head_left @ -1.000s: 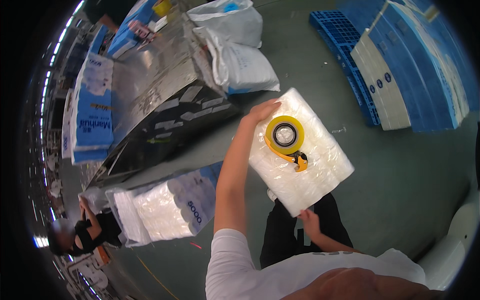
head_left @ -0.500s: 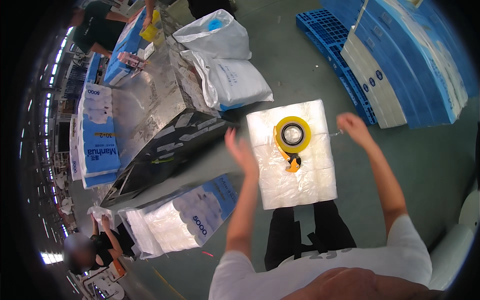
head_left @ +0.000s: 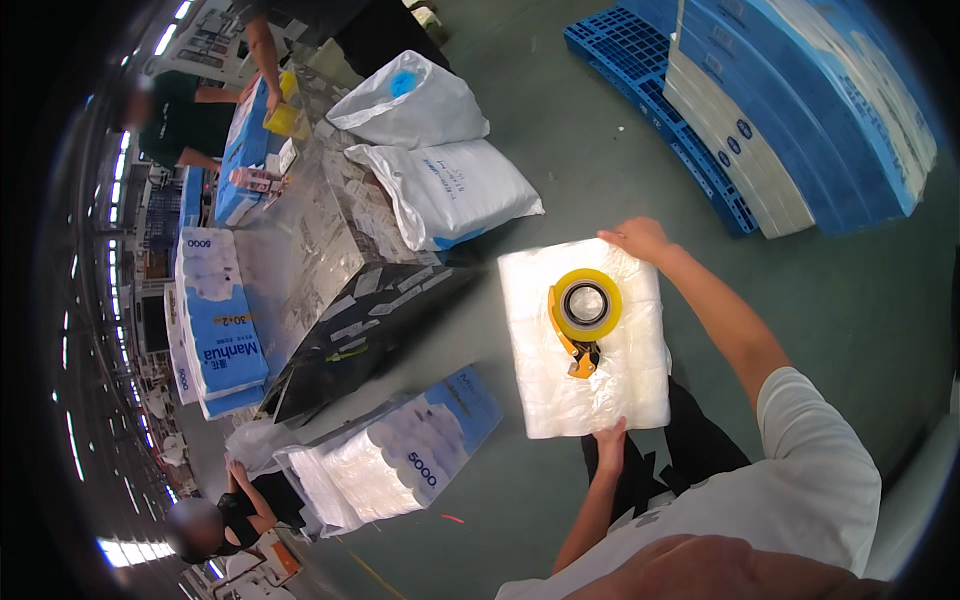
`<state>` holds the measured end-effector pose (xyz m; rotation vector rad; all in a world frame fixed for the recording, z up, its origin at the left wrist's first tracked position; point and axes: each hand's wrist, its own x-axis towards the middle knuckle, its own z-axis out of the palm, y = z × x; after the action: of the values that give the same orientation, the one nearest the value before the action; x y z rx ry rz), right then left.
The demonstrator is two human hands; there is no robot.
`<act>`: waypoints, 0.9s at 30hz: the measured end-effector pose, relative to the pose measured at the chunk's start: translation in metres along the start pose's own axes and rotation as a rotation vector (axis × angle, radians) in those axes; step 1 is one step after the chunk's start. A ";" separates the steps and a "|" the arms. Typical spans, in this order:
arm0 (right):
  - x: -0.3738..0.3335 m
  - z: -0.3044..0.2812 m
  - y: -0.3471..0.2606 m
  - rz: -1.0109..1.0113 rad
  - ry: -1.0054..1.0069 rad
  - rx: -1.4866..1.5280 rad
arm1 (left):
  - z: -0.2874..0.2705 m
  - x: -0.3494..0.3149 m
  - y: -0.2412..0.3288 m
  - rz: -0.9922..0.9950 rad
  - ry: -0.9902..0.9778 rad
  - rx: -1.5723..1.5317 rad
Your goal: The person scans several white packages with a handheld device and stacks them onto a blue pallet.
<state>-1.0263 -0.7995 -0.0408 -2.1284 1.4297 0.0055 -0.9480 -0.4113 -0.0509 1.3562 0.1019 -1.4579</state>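
A film-wrapped pack of white paper rolls [head_left: 535, 345] is in front of me. On top of it lies a tape dispenser [head_left: 585, 365] with an orange body, carrying a wide roll of yellowish tape [head_left: 612, 290]. My left hand [head_left: 610, 452] grips the pack's near edge, thumb up on its side and the other fingers hidden beneath. At the far right corner, my right hand [head_left: 638, 240] is closed over the edge, fingertips on the wrap. Neither hand touches the dispenser.
Left of me stands a metal-topped table [head_left: 310, 240] with blue-and-white packs [head_left: 225, 330]. White sacks [head_left: 455, 195] are beside it. A bagged pack [head_left: 400, 455] lies on the floor nearby. Blue pallet [head_left: 640, 90] and stacked flat sheets [head_left: 790, 110] are far right. Co-workers [head_left: 190, 120] work at left.
Both hands were off the pack, the left beside its left side and the right beyond its right side. Now the left holds the near edge and the right the far corner.
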 end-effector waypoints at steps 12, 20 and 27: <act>-0.238 0.041 0.139 0.710 0.557 0.426 | 0.048 0.122 0.136 0.285 -0.305 1.023; -0.297 0.119 0.077 0.830 0.821 0.800 | 0.279 0.252 0.177 0.640 -0.486 1.693; -0.256 0.140 0.027 0.900 0.718 1.671 | 0.453 0.271 0.111 0.753 -0.822 1.833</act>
<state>-1.1168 -0.5258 -0.0912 -0.0474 1.5864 -1.1970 -1.0997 -0.9287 -0.0356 1.4972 -2.4580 -1.0779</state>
